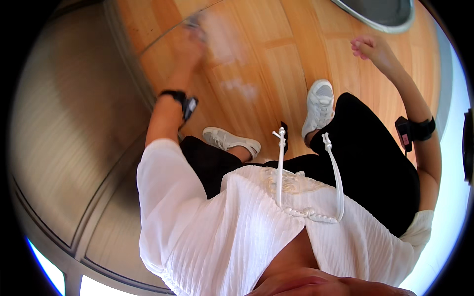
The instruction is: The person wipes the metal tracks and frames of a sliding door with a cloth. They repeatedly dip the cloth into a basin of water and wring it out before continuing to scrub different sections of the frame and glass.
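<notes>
My left hand [192,46] is low over the wood-plank floor [277,51], at the upper left. Motion blur smears it, and a small dark-grey object [193,21] shows at its fingers, too blurred to name. Pale whitish patches [240,88] lie on the planks to its right; whether they are wet marks or reflections I cannot tell. My right hand [372,51] is held above the floor at the upper right, its fingers curled in with nothing seen in them. Black straps with small devices circle my left wrist [179,103] and my right forearm [414,132].
A dark-grey, light-rimmed object [385,14], perhaps a basin, is cut off at the top right. Along my left runs a beige-grey panel [74,111] with a grey frame. My white sneakers [319,107] rest on the planks between my hands and body.
</notes>
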A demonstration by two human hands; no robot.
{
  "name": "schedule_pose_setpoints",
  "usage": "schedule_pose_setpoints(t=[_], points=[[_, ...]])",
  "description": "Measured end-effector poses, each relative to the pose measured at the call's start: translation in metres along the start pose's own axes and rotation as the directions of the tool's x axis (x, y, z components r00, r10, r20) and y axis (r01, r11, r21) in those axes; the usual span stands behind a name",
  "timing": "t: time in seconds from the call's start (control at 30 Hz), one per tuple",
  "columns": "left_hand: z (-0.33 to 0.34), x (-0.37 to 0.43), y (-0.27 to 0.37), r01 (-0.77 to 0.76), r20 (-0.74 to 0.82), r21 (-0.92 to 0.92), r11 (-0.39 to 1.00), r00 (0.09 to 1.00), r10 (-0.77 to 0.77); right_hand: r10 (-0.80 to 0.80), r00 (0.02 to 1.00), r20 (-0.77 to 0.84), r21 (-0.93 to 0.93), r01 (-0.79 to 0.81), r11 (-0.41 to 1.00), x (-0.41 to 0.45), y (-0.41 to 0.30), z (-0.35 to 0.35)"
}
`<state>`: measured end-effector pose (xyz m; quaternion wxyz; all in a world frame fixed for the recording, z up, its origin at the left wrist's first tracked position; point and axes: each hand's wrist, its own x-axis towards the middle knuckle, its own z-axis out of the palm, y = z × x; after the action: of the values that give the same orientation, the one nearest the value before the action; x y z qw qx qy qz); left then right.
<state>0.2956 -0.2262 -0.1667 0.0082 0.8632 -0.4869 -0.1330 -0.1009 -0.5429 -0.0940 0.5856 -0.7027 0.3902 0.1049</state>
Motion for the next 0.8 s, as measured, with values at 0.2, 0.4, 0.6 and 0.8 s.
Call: schedule_pose_setpoints(t=[0.2, 0.4, 0.6, 0.8], points=[[0.010, -0.065, 0.007, -0.223, -0.124, 0.352, 0.909, 0.952, 0.281, -0.102, 0.994, 0.040, -0.050, 0.104, 0.993, 0.009, -0.031, 0.012], [0.014, -0.154, 0.038, -0.909, 0.243, -0.046, 0.414, 0.392, 0.887, -0.107, 0.987, 0.121, -0.105, 0.120, 0.987, -0.006, -0.074, 0.030], [-0.032, 0.017, -0.035, -0.046, -0.162, 0.451, 0.891, 0.978, 0.133, -0.070, 0.996, 0.059, -0.050, 0.073, 0.996, -0.005, -0.046, 0.016], [0.012, 0.103, 0.087, -0.105, -0.479, 0.020, 0.994, 0.872, 0.102, -0.048, 0.997, 0.057, -0.039, 0.051, 0.998, 0.006, -0.053, 0.025]])
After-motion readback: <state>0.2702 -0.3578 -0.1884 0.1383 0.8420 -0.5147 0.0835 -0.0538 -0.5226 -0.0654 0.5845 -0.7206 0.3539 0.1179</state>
